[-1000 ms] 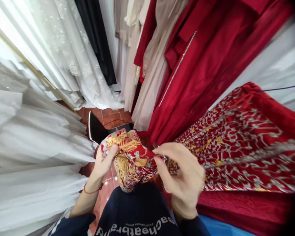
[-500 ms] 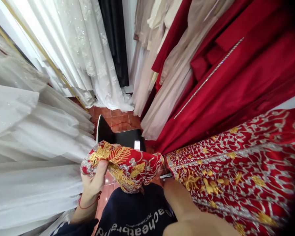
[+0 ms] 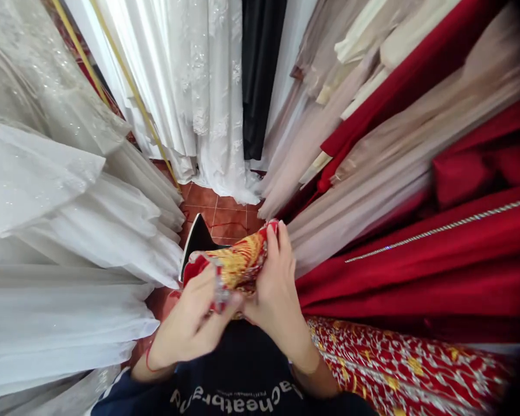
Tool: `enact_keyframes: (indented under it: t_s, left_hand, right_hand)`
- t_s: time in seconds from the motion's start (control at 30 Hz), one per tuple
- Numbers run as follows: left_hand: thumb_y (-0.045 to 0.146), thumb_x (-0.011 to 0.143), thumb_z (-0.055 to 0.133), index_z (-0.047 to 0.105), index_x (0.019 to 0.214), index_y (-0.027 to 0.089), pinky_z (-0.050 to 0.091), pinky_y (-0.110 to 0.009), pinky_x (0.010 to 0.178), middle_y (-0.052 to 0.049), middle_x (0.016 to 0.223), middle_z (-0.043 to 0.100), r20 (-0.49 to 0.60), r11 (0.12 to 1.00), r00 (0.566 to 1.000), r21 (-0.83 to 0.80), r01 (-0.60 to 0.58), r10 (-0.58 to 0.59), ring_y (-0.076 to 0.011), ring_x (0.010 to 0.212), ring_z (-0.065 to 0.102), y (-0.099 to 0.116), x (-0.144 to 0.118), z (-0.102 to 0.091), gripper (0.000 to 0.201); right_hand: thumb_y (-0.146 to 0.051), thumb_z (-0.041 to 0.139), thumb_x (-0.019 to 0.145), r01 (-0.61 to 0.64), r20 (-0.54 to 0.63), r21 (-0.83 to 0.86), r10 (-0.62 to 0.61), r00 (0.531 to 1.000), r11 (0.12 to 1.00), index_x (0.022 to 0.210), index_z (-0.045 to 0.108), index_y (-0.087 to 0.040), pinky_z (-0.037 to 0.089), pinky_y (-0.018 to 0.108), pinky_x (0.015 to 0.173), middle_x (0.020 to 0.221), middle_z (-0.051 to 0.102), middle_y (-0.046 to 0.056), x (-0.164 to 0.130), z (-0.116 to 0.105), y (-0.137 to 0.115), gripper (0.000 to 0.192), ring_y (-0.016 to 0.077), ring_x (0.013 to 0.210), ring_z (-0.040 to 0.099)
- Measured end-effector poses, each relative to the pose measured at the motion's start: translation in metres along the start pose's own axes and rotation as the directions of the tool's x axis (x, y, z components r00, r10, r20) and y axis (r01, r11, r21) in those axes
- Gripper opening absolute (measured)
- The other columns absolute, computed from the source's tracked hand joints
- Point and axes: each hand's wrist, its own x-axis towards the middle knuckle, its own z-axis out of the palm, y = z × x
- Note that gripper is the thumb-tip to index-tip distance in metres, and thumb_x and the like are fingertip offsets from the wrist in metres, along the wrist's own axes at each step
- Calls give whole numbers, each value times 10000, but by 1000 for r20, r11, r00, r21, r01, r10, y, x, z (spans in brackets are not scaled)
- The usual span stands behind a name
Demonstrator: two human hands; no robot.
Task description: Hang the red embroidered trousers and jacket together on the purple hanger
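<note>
Bunching soft, limp embroidered red cloth (image 3: 238,264) at frame centre, left hand (image 3: 190,323) is pinching its edge, right hand (image 3: 275,289) is gripping the fold.

The bunched cloth (image 3: 238,263) is red with gold and silver embroidery, like the red garment (image 3: 398,370) patterned in silver and gold. White lace gowns (image 3: 199,86), a black dress (image 3: 257,75), beige dresses (image 3: 372,173) and plain crimson dresses (image 3: 437,271) hang over terracotta floor tiles (image 3: 225,211).

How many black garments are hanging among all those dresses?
1: a single black garment hangs at the top middle, between the white lace gown on its left and the beige dresses on its right. Others may be hidden behind the packed fabric.
</note>
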Motion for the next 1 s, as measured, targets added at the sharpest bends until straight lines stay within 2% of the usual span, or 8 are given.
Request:
enact_keyframes:
  t_s: [0.1,0.33,0.43,0.57,0.73,0.87,0.93,1.0]
  left_hand:
    - [167,952,523,632,963,178,531,-383,984,-106,1047,701,177,994,980,45,-99,89,-231,1035,645,11,43,0,110]
    - [270,951,593,601,1220,149,517,-410,1020,-128,1204,693,146,962,951,-26,-273,274,-235,1156,636,-14,93,-14,295]
    - [186,953,577,635,1223,190,514,-382,1002,-100,1216,710,-1,961,961,9,-277,277,-203,1127,659,-55,88,-26,277]
    - [201,956,572,627,1277,240,490,-384,1033,-86,1217,711,-203,994,974,39,-99,105,-195,1143,655,-147,73,-28,327]
    - [472,748,806,268,1573,198,326,-535,1180,-219,1598,349,280,989,952,50,-143,123,-359,1495,317,-228,72,15,1023]
    - [295,822,721,637,1221,178,440,-443,1065,-141,1181,716,339,974,939,189,-122,52,-280,1155,644,-231,86,63,424]
    - [219,836,660,684,902,184,505,-347,870,-63,827,729,332,968,943,229,-101,20,-212,832,679,-230,95,71,78]
    - [209,838,623,623,732,188,461,-277,694,-15,645,635,300,963,954,257,-77,-4,-171,658,605,-230,105,64,108]
  right_hand:
    - [-505,585,857,-13,-30,176,19,999,984,1601,17,-211,373,621,1130,1632,241,175,24,13,24,981,378,1504,262]
    - [-173,550,781,116,-217,252,-61,974,961,1194,660,-287,534,472,970,1182,725,26,93,15,70,442,258,1098,679]
    - [-174,530,779,118,-302,188,-57,952,975,989,731,-262,544,455,917,1008,762,21,117,4,82,304,245,962,705]
    - [-222,590,845,210,-327,293,-109,939,933,925,760,-257,551,425,878,947,768,25,139,-21,94,192,229,917,706]
    - [-458,658,878,308,-272,477,-195,942,823,922,791,-261,553,441,893,948,787,27,154,-48,109,242,247,970,709]
    - [-515,728,825,120,-31,590,-126,992,799,953,798,-246,588,398,839,978,793,40,162,-60,129,306,237,917,742]
    - [-525,730,820,39,134,571,-139,981,820,938,791,-242,591,384,839,1041,787,61,164,-72,146,312,241,952,745]
    - [-523,733,815,-16,256,524,-140,956,851,896,776,-241,575,387,895,1096,776,79,163,-87,166,296,248,1038,730]
